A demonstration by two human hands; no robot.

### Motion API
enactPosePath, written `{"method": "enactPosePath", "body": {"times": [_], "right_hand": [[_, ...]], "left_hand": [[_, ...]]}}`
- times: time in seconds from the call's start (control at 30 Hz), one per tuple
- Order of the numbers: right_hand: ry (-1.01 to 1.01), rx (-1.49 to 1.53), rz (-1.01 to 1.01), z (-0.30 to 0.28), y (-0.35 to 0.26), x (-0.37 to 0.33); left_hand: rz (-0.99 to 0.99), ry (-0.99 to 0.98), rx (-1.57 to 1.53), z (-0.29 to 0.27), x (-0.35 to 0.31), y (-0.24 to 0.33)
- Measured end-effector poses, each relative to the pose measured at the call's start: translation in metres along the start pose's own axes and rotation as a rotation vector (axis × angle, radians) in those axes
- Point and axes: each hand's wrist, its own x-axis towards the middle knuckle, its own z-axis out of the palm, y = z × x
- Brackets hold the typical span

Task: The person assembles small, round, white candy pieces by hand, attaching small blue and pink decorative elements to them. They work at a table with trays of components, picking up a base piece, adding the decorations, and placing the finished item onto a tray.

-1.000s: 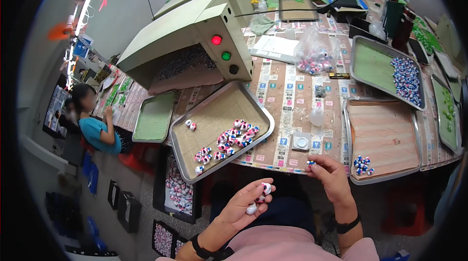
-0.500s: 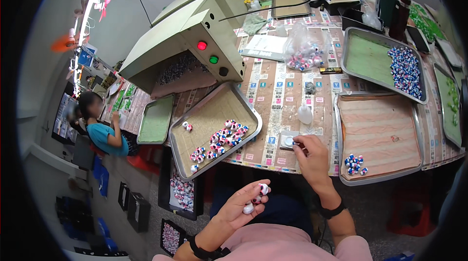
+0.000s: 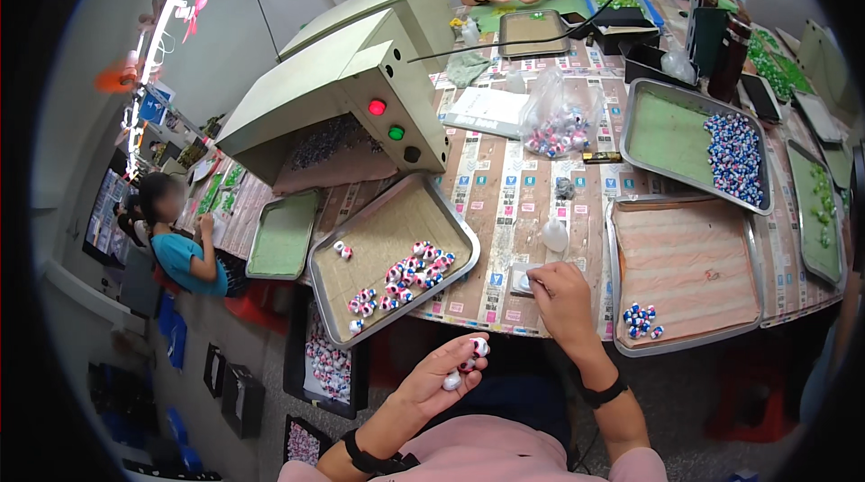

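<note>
My left hand [image 3: 440, 377] is held palm up in front of my body, below the table edge. Its fingers are curled around a few small round painted pieces [image 3: 480, 348], white with pink and black marks. At the table's front edge my right hand [image 3: 563, 302] is closed in a pinch over a small white dish on a flat block [image 3: 520, 277]. The fingers cover most of the dish, and whatever they pinch is hidden. Just behind that hand stands a white squeeze bottle [image 3: 554, 234]. To the left, a metal tray [image 3: 360, 252] holds similar painted pieces [image 3: 416, 268].
A box-shaped machine [image 3: 360, 95] with red and green buttons stands at the back left. On the right are a cloth-lined tray [image 3: 689, 257] and a green-lined tray [image 3: 662, 135] with blue-and-white pieces. A plastic bag [image 3: 563, 113] lies mid-table. Other people sit at the far side and left.
The whole scene sits slightly lower and further left in the picture. My right fingertips have come in over the small white dish, covering more of it. My left hand keeps its pieces.
</note>
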Motion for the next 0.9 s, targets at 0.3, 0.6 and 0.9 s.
{"method": "enactPosePath", "body": {"times": [0.3, 0.6, 0.9], "right_hand": [[-0.077, 0.559, 0.598, -0.019, -0.030, -0.006], [-0.072, 0.742, 0.659, -0.011, -0.062, -0.021], [-0.116, 0.672, 0.662, -0.003, -0.062, -0.033]], "left_hand": [[-0.115, -0.099, 0.008, 0.001, 0.045, 0.013], [-0.167, -0.190, -0.010, -0.007, 0.059, 0.023], [-0.193, -0.162, 0.041, -0.013, 0.055, 0.028]]}}
